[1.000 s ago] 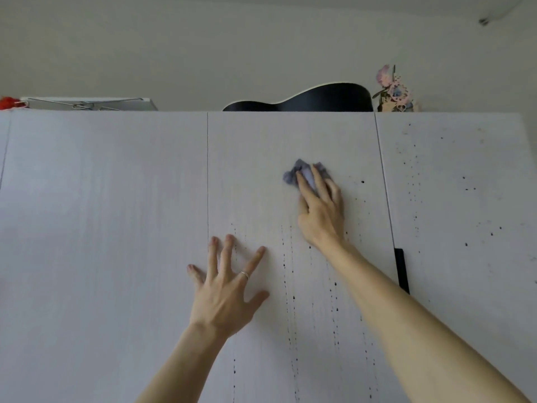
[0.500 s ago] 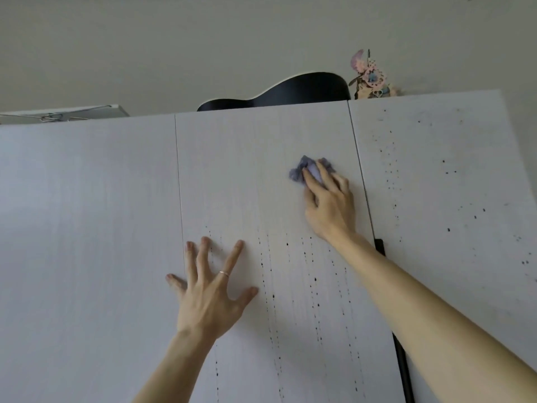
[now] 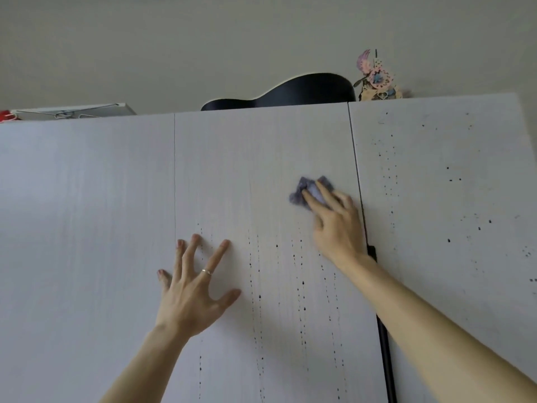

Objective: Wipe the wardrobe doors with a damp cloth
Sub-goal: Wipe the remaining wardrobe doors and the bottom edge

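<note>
1. Head view: right hand [image 3: 337,225] presses straight fingers onto the crumpled blue-grey cloth [image 3: 309,191], high on the middle wardrobe door [image 3: 261,158] near its right edge.
2. Left hand [image 3: 193,292] lies flat on that door, fingers spread.
3. Dark specks run below the cloth.

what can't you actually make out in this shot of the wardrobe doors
Head view only.
Cloth: mostly under the right hand, blurred; dampness unreadable.
Black curved thing on top: lower part behind the doors' top edge.
Black handle: partly behind the right forearm, bottom cut by the frame.
Red thing: cut by the left edge.
</note>
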Motion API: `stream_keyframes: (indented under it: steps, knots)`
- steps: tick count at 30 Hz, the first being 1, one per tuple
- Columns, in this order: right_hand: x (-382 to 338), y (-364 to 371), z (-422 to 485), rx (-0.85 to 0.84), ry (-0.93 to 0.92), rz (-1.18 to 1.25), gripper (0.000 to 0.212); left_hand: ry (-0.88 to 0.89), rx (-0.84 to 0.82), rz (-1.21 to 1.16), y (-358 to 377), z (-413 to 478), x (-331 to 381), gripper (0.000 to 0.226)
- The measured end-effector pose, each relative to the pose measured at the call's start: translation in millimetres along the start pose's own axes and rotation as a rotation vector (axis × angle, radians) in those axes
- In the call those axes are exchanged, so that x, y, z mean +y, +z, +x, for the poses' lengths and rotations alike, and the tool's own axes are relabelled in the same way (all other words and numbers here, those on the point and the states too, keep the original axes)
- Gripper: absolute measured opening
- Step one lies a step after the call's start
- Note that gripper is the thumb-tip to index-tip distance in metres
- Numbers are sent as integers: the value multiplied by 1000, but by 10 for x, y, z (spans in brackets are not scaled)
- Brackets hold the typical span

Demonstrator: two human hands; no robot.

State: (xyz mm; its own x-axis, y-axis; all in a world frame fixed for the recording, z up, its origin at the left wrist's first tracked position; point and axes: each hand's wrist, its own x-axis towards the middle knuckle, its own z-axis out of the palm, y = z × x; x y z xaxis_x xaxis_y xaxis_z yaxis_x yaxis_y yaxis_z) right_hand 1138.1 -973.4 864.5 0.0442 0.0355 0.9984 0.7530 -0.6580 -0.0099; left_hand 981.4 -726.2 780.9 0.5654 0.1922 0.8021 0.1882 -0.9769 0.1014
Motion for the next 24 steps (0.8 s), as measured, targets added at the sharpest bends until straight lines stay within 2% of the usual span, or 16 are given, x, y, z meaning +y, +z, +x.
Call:
stream_keyframes:
  steps: [3, 5, 6, 9, 10, 12, 15, 17, 19, 22, 24]
  knots:
    - [23, 18, -503, -90, -319, 22, 51, -25, -16, 3, -21, 3, 35, 97]
    - [170, -83, -345, -105, -446, 18, 50, -37, -30, 7, -27, -3, 78, 98]
    - [232, -127, -184, -75, -417, -2, 53, -43, -31, -2, -28, -7, 92, 99]
    - [364, -295, 233, 15, 35, 40, 54, -60, -38, -6, -18, -26, 106, 103]
    - [368, -316, 238, 27, 132, 63, 52, -63, -40, -1, -14, -23, 110, 104]
    - [265, -287, 34, 19, 89, 68, 52, -65, -46, -2, -8, -38, 115, 105]
    - [150, -175, -485, -40, -230, 123, 48, -70, -42, -10, -3, -35, 121, 105]
    - [149, -192, -520, -130, -296, 161, 41, -78, -46, -2, -9, -34, 120, 105]
    - [189, -240, -282, -126, -192, 143, 40, -81, -45, 0, 1, -40, 117, 105]
    - [182, -250, 95, 36, 140, 175, 39, -76, -30, -22, 22, -37, 109, 104]
    - [51, -171, 45, 92, 200, 216, 41, -76, -23, -21, 18, -29, 111, 104]
